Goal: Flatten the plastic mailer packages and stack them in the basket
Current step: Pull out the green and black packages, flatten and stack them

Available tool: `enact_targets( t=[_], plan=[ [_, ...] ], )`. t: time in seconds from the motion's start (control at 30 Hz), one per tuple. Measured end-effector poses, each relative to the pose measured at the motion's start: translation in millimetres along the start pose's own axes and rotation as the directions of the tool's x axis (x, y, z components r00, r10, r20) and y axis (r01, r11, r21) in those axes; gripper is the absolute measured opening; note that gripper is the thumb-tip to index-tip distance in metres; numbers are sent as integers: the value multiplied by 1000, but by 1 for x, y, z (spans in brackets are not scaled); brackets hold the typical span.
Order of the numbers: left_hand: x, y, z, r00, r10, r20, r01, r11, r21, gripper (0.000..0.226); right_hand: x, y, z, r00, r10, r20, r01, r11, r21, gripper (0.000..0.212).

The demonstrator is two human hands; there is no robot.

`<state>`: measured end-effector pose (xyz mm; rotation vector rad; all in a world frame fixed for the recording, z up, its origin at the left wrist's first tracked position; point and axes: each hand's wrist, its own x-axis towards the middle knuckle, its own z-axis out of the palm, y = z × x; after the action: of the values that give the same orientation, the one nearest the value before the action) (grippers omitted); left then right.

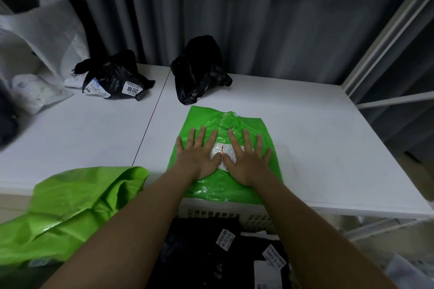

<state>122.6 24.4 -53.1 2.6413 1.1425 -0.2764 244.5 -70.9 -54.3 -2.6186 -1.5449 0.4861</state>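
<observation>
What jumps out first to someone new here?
The bright green mailer at the table's near edge, with the left hand and right hand pressed flat on it side by side. Behind it sit two crumpled black mailers; a second green mailer hangs off the near left.

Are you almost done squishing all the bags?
Not yet. Some black bags already lie flat in the white basket. Right now the left hand and right hand press a green bag flat on the table. Two crumpled black bags and another green bag still wait.
</observation>
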Motion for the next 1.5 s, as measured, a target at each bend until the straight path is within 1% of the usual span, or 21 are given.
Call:
enact_targets(
  t=[0.3, 0.43, 0.5, 0.53, 0.57, 0.6, 0.63, 0.67, 0.7, 0.73, 0.8, 0.87, 0.9, 0.97, 1.03, 1.13, 1.23, 1.3, 1.4, 1.47, 1.5],
  plan=[
    [-4, 2, 6, 999, -32, 2, 32, 999, -3, 67, -2, -1, 5, 1000, 12, -2, -12, 1000, -1, 65],
    [-7, 3, 4, 999, -48, 19, 47, 999, 21, 67, -4, -1, 1, 998, 13, 64, -13, 1000, 4, 64],
    [-8, 7, -5, 998, -64, -8, 65, 996, 56, 62, -2, 1, -9, 996, -13, 89, 15, 1000, -20, 66],
    [-8, 9, -11, 996, -75, -40, 77, 995, 70, 58, -1, 3, -16, 998, -42, 45, 43, 999, -27, 65],
    [-8, 10, -17, 994, -85, -76, 90, 993, 75, 54, 0, 5, -22, 996, -76, -55, 75, 997, -13, 61],
    [-6, 12, -23, 989, -92, -113, 100, 992, 71, 51, 1, 8, -28, 976, -99, -196, 107, 994, 31, 55],
    [-4, 13, -28, 984, -91, -155, 101, 993, 55, 49, 3, 10, -33, 938, -94, -333, 131, 987, 89, 47],
    [0, 13, -32, 975, -84, -204, 92, 995, 30, 48, 7, 13, -36, 902, -58, -427, 134, 979, 151, 40],
    [5, 13, -35, 964, -80, -254, 81, 997, -10, 47, 13, 16, -39, 883, 2, -469, 113, 969, 218, 38],
    [12, 13, -40, 951, -90, -297, 75, 995, -64, 47, 19, 19, -41, 886, 83, -457, 59, 955, 289, 40],
    [27, 11, -48, 937, -182, -298, 123, 971, -207, 53, 32, 27, -44, 915, 259, -309, -121, 907, 403, 52],
    [40, 3, -54, 919, -346, -188, 255, 888, -383, 61, 43, 34, -45, 916, 376, -143, -279, 850, 448, 60],
    [48, -2, -54, 904, -409, -122, 313, 831, -460, 63, 48, 38, -43, 910, 402, -98, -315, 827, 466, 61],
    [59, -13, -51, 889, -456, -45, 356, 748, -560, 66, 56, 44, -41, 903, 413, -119, -303, 809, 504, 58],
    [65, -18, -49, 886, -461, -46, 344, 721, -602, 65, 63, 49, -41, 891, 411, -191, -250, 798, 549, 52],
    [67, -20, -52, 865, -481, -141, 311, 735, -602, 55, 68, 57, -42, 874, 393, -286, -135, 761, 635, 36],
    [68, -22, -57, 842, -483, -242, 258, 753, -605, 37, 69, 65, -45, 853, 342, -394, -31, 787, 616, 20],
    [68, -24, -60, 828, -495, -264, 262, 757, -599, 31, 68, 75, -47, 827, 356, -436, -34, 805, 593, 13],
    [62, -23, -61, 815, -529, -237, 309, 742, -595, 31, 64, 85, -48, 796, 419, -438, -76, 786, 613, 11],
    [59, -16, -61, 800, -549, -242, 311, 724, -615, 32, 59, 81, -49, 796, 396, -458, -78, 817, 571, 8],
    [58, -11, -61, 786, -565, -250, 312, 712, -630, 36, 56, 77, -50, 794, 375, -479, -86, 849, 522, 16]
  ],
)
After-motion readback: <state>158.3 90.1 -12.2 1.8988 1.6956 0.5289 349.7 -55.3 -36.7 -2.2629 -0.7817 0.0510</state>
